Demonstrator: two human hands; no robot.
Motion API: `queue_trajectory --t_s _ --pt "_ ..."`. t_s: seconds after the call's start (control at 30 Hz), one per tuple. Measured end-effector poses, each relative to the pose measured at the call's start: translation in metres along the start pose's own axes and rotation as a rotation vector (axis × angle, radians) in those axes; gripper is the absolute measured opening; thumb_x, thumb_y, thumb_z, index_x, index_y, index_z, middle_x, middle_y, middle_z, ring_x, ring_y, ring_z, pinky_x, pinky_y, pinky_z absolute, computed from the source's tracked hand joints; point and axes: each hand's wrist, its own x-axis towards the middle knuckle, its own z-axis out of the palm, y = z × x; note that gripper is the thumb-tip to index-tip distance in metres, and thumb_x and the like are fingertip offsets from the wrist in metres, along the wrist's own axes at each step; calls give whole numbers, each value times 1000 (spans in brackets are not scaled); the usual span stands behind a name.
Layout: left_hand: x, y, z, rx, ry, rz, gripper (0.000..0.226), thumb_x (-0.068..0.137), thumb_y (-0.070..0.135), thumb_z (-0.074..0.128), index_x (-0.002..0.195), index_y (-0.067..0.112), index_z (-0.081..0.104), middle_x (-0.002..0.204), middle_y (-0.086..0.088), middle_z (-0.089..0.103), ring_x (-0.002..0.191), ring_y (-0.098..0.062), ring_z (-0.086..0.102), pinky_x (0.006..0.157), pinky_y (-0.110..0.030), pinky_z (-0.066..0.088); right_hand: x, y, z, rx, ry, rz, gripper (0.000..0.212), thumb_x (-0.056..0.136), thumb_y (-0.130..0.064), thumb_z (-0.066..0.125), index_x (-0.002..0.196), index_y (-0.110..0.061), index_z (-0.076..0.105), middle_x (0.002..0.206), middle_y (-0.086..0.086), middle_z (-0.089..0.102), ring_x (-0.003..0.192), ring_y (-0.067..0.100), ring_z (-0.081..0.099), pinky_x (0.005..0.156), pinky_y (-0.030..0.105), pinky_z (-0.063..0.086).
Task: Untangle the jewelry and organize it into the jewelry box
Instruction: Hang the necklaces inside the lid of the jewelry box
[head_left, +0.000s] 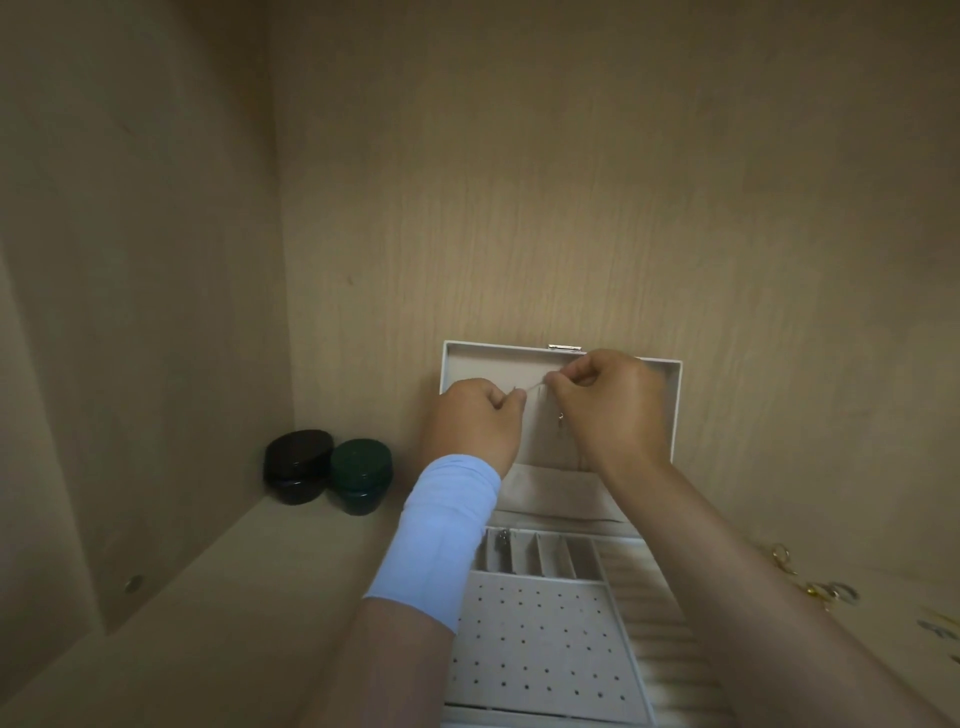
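Silver chain (534, 385) stretches nearly level, rising rightward, pinched in the grip of left hand (470, 423) and right hand (613, 405).

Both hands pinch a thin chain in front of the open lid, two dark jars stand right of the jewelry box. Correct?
One error: the head view shows the black jar and the green jar standing left of the jewelry box, not right. The rest holds: the left hand and the right hand each pinch the thin chain in front of the open lid.
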Motion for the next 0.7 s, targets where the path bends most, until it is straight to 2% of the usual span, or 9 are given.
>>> queue_trajectory --t_s 0.13,0.23,0.3,0.33,0.43,0.47,0.57,0.7 --pt "1 -1 -3 58 -99 -23 39 94 35 56 63 11 58 66 -7 61 63 -21 56 55 -20 39 -6 6 -2 -45 -73 47 11 82 -26 72 72 -24 68 68 -10 68 70 11 67 65 31 56" --pt "3 0 -6 71 -205 -32 33 92 33 56 65 14 61 67 -10 65 59 -23 58 61 -26 52 -14 11 -6 -84 -122 47 10 83 -25 71 73 -24 69 71 -13 67 77 11 66 74 32 56" --pt "3 1 -12 -7 -340 -68 31 92 30 58 68 12 62 59 -6 62 54 -23 58 65 -34 58 -20 13 -8 -89 -174 43 9 85 -26 69 76 -24 69 70 -13 67 77 11 66 86 32 53" --pt "2 2 -17 -43 -425 -78 28 92 29 59 72 11 63 59 -4 63 55 -23 59 67 -36 59 -23 13 -9 -64 -226 64 10 87 -26 68 78 -24 69 70 -12 67 75 11 65 86 31 52" --pt "-1 6 -34 -70 -627 -52 23 97 24 56 98 3 66 78 -5 68 69 -19 65 81 -37 58 -36 6 -16 207 -468 242 23 94 -27 62 78 -14 73 67 -1 69 56 15 61 55 28 50" --pt "-3 7 -39 -69 -665 -57 24 99 23 54 105 2 65 83 -4 68 74 -19 66 84 -36 57 -39 3 -19 272 -540 289 29 96 -29 60 79 -11 73 69 4 71 51 17 59 50 28 48" --pt "-6 8 -46 -47 -757 -102 26 101 21 52 115 2 63 100 -8 72 87 -19 70 87 -31 56 -45 0 -21 373 -640 345 34 100 -33 55 88 -6 72 83 15 73 51 20 58 49 30 51" --pt "-6 5 -48 -22 -840 -113 25 100 19 51 116 5 64 108 -3 74 101 -19 71 100 -40 52 -47 2 -18 468 -653 378 22 100 -31 58 98 -16 74 82 12 73 56 14 60 50 27 50"
